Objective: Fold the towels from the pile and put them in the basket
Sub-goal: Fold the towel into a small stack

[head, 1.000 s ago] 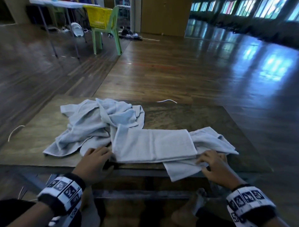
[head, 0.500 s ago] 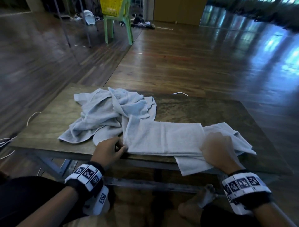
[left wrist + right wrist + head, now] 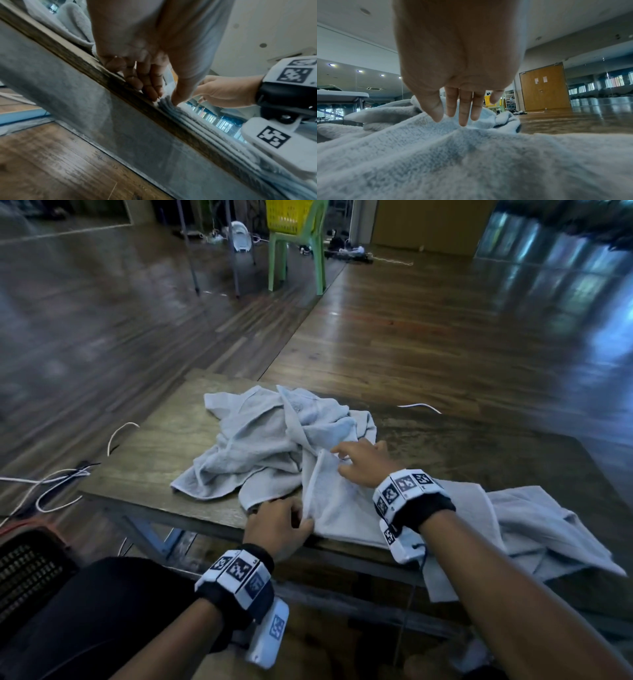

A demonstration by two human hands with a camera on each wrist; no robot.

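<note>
while left hand (image 3: 279, 527) pinches folded towel (image 3: 337, 508) | right hand (image 3: 363, 462) flat, released | fingertips blurred

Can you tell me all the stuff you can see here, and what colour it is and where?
folded towel: one, pale grey-blue, near table edge, under both hands
towel pile: one crumpled heap, pale grey-blue, table's left part
loose towel: one, pale grey-blue, right, hanging over the edge
table: one, dark wood
yellow basket: one, on the green chair, far off
black crate: one, floor, lower left
white cords: several, floor, left
left hand: pinches the folded towel's left edge
right hand: fingers straight, touching that towel's far left corner
</note>
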